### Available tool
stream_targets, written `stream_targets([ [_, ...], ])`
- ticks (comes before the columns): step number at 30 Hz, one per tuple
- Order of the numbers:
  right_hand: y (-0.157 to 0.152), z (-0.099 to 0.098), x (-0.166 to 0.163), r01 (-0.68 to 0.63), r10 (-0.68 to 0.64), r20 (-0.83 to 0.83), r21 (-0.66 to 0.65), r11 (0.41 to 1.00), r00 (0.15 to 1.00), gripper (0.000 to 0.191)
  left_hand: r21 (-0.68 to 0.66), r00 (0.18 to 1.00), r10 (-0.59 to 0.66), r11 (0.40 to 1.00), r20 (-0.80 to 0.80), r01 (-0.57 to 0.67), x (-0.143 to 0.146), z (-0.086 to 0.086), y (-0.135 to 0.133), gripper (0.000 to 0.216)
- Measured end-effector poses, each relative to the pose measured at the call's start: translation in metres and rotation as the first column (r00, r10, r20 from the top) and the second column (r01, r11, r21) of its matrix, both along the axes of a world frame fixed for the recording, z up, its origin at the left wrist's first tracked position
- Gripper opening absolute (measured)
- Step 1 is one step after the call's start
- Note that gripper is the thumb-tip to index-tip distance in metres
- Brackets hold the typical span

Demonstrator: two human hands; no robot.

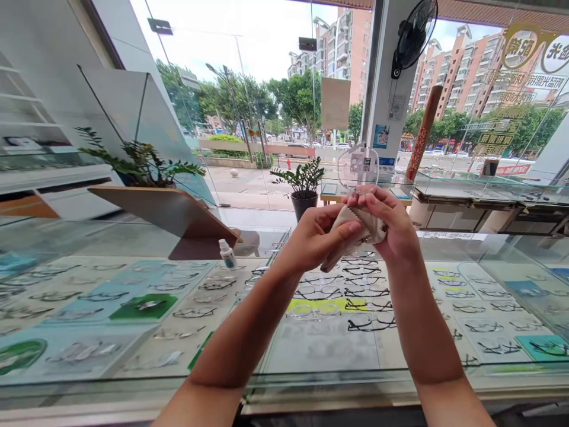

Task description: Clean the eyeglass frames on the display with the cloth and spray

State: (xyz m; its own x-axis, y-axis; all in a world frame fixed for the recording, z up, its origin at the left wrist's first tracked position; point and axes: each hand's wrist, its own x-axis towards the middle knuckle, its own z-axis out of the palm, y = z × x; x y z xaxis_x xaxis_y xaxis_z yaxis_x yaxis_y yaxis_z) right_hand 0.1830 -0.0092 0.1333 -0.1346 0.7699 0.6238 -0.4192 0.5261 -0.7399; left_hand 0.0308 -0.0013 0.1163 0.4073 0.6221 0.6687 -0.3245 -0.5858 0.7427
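Fingers [381,206] of my left hand [319,236] and right hand [393,222] are closed around a beige cloth [345,216], clear glasses [358,169] (only partly in sight) just above them. I'd judge uneven pressure could bend the glasses, or a loose grip drop them onto the tabletop [320,359] below.

the cleaning cloth [370,225] is made of matt, creased fabric. the display counter [329,365] is topped with smooth, glossy glass, and the small bottle [227,255] is moulded in smooth plastic.
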Motion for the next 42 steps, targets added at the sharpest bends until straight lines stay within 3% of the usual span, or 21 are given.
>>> stream_targets([
  [6, 0.004, -0.008, 0.000, -0.021, 0.021, -0.006, -0.040, 0.999, 1.000, 0.022, 0.004, 0.991, 0.125, 0.992, 0.050, -0.125, 0.005, -0.009, 0.006, 0.033],
  [16, 0.012, -0.017, -0.014, 0.018, -0.024, -0.086, -0.077, 0.997, 0.996, 0.026, -0.049, 0.959, 0.236, 0.972, 0.159, -0.231, 0.019, -0.020, 0.015, 0.046],
  [21, 0.016, -0.017, -0.011, 0.033, -0.043, -0.116, -0.084, 0.996, 0.992, 0.024, 0.015, 0.989, 0.146, 0.989, 0.006, -0.146, 0.009, -0.015, 0.017, 0.043],
  [24, 0.019, -0.017, -0.006, 0.038, -0.045, -0.115, -0.070, 0.997, 0.992, 0.023, -0.019, 0.989, 0.026, 0.999, -0.147, -0.029, -0.003, -0.010, 0.019, 0.040],
  [27, 0.020, -0.017, -0.004, 0.017, -0.022, -0.090, -0.060, 0.998, 0.996, 0.023, -0.035, 0.984, -0.033, 0.999, -0.177, 0.028, -0.008, -0.009, 0.022, 0.040],
  [34, 0.017, -0.018, -0.009, -0.010, 0.003, -0.112, -0.059, 0.998, 0.994, 0.022, 0.025, 0.989, 0.147, 0.989, 0.029, -0.148, 0.010, -0.018, 0.021, 0.038],
  [42, 0.016, -0.022, -0.027, -0.056, 0.037, -0.210, -0.082, 0.995, 0.977, 0.020, 0.023, 0.910, 0.329, 0.938, 0.253, -0.346, 0.023, -0.026, 0.022, 0.035],
])
